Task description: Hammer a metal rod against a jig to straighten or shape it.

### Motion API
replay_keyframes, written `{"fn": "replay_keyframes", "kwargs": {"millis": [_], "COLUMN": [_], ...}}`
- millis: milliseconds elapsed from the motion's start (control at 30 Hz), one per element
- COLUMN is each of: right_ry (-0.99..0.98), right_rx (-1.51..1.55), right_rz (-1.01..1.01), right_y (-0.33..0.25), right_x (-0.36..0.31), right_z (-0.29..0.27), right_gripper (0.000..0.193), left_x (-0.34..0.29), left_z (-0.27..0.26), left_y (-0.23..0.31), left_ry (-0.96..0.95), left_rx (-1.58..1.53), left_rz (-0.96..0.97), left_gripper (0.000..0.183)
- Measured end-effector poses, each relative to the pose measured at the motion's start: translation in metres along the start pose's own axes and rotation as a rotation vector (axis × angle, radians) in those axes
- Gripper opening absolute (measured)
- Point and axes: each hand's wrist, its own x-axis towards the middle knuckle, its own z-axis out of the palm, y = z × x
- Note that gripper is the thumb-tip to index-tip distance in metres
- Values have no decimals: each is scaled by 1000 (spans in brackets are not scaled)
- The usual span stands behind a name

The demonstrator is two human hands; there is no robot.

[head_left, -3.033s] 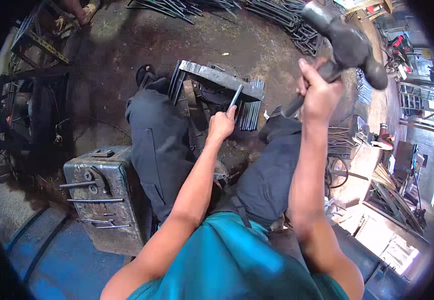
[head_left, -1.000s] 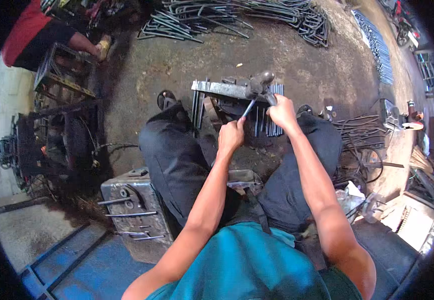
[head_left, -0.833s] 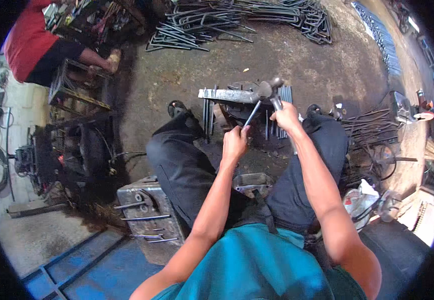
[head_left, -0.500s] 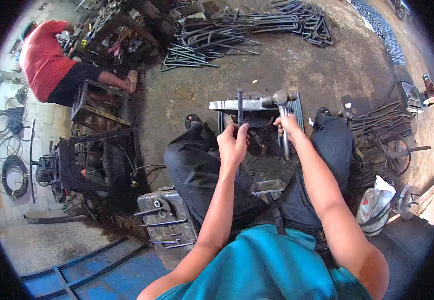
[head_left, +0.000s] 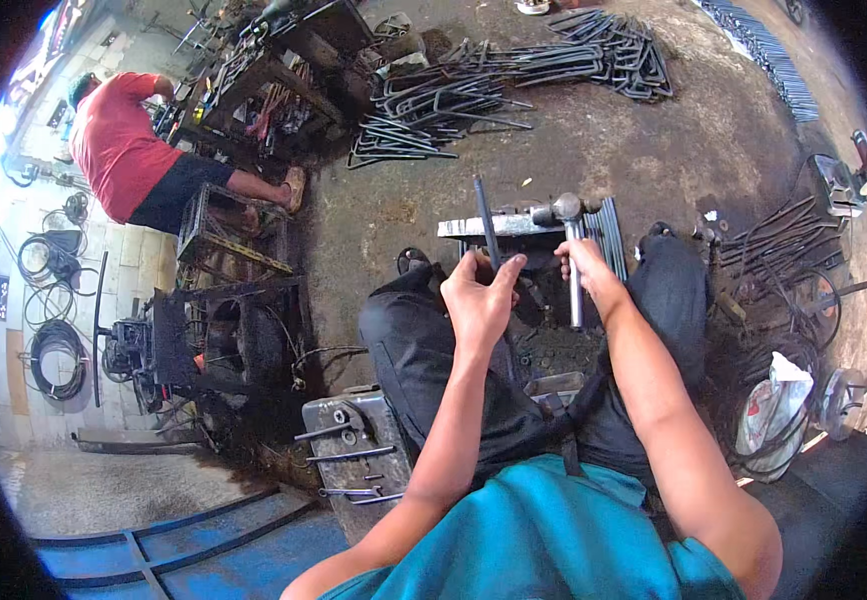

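My left hand [head_left: 478, 305] is closed round a long dark metal rod [head_left: 487, 222], its thumb stretched out to the right. The rod's top end leans a little left, rising past the near side of a low metal block with a pale, worn edge [head_left: 462, 228]. In my right hand [head_left: 596, 270] is a hammer [head_left: 575, 292], gripped by its shiny handle. Its head lies at the right end of the block, though I cannot tell whether it touches. Just right of the hammer, a bundle of straight metal rods [head_left: 611, 240] lies between my knees.
Bent rods [head_left: 594, 55] lie heaped on the far floor. Left of me are a machine frame [head_left: 224, 340] and a metal block with rods and a wrench [head_left: 354, 440]. A person in red [head_left: 119, 140] works at a bench. More rods [head_left: 779, 235] and a white sack [head_left: 774, 410] are at right.
The rod has gone from nearly upright to leaning left at its top. My left thumb has spread away from it. The whole view has shifted, with the surroundings lower and further right.
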Motion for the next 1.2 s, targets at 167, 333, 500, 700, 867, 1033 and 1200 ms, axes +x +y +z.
{"fn": "replay_keyframes", "kwargs": {"millis": [167,333,500,700,867,1033,1200], "right_ry": [-165,-192,-276,-298,-325,-335,-283], "right_rx": [327,536,661,673,766,826,601], "right_rz": [37,-17,37,51,25,62,3], "right_y": [-12,-11,-5,-3,7,19,24], "right_x": [-17,-30,-29,-25,-22,-24,-33], "right_z": [5,9,9,4,2,1,-1], "right_gripper": [9,15,15,18,40,44,42], "left_x": [-2,-2,6,42,77,93,95], "left_z": [3,5,6,18,28,40,56], "left_y": [2,-3,-21,-71,-117,-157,-185], "left_ry": [31,21,-10,-348,-514,-578,-481], "left_rx": [28,3,-101,-626,-676,-622,-616], "left_rz": [20,4,-41,-424,-707,-751,-882], "left_gripper": [34,36,37,29,43,43,44]}}
